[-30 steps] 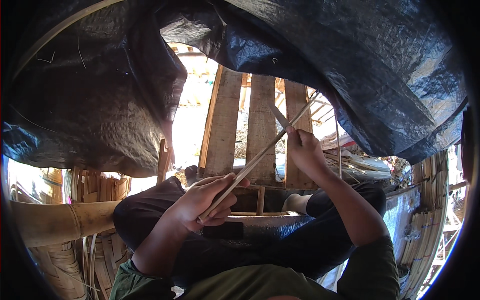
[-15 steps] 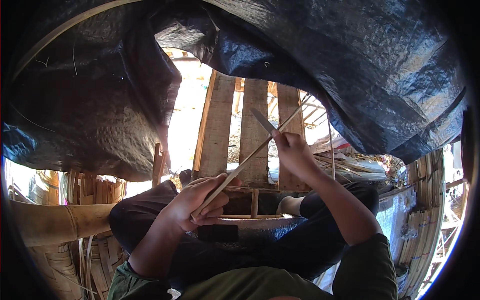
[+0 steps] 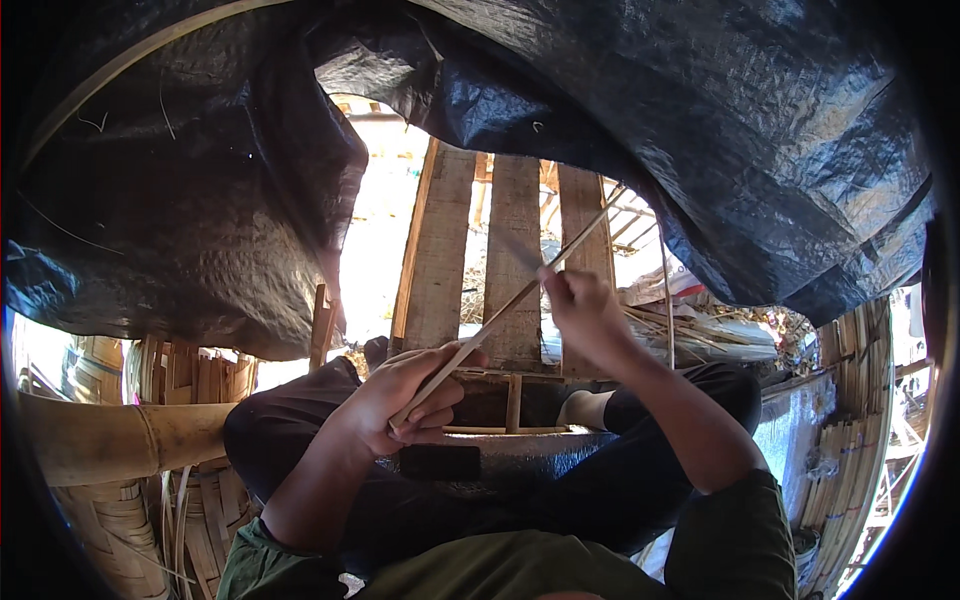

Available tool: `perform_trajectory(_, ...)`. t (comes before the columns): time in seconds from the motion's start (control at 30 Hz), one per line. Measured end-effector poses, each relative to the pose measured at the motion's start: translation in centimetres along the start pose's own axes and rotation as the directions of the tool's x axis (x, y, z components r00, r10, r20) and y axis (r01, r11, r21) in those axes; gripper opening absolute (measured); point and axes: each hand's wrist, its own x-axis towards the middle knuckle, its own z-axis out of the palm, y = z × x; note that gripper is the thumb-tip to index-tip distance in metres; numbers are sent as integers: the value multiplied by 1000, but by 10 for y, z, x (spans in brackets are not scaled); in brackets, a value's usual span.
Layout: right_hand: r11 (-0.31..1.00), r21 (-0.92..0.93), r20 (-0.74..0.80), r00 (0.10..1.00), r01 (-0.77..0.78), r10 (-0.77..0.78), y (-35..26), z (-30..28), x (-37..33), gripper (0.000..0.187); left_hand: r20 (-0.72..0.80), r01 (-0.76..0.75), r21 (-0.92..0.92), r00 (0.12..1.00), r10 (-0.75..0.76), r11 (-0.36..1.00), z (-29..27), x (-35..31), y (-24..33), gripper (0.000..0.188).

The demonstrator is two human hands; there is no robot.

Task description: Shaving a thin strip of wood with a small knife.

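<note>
A long, thin wooden strip (image 3: 512, 303), which looks like split bamboo, slants from lower left to upper right in front of me. My left hand (image 3: 412, 398) is wrapped round its lower end. Near the strip's upper part, my right hand (image 3: 582, 303) is closed on a knife (image 3: 520, 252); the handle is hidden in the fist. Motion blurs the blade, which points up and left beside the strip. Whether the edge touches the strip, I cannot tell.
Wooden planks (image 3: 436, 255) stretch away beyond my hands. A dark tarp (image 3: 790, 150) hangs over the top and both sides. At left lies a thick bamboo pole (image 3: 120, 440); at right stand stacked bamboo strips (image 3: 848, 455). A dark rectangular object (image 3: 440, 461) sits by my lap.
My right hand and the knife have moved slightly and are now blurred, the blade lower than before. The left hand keeps its grip on the strip. The whole view has shifted slightly.
</note>
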Motion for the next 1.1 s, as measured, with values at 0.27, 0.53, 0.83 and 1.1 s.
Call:
perform_trajectory(0.27, 996, 10, 140, 986, -94, 91, 0, -4, 7, 54, 63, 24, -106, 998, -18, 994, -7, 3, -3, 36)
perform_trajectory(0.53, 991, -6, 160, 978, -136, 135, 1, -11, 12, 57, 49, 35, -92, 998, -31, 995, -10, 5, -3, 33)
perform_trajectory(0.83, 983, -81, 158, 971, -167, 178, 5, -20, 20, 58, -21, 5, 19, 1000, -4, 1000, 1, 7, -2, 32)
perform_trajectory(1.1, 975, -41, 191, 956, -217, 221, 3, -16, 12, 58, -39, -29, 63, 999, 31, 998, 1, 6, -4, 36)
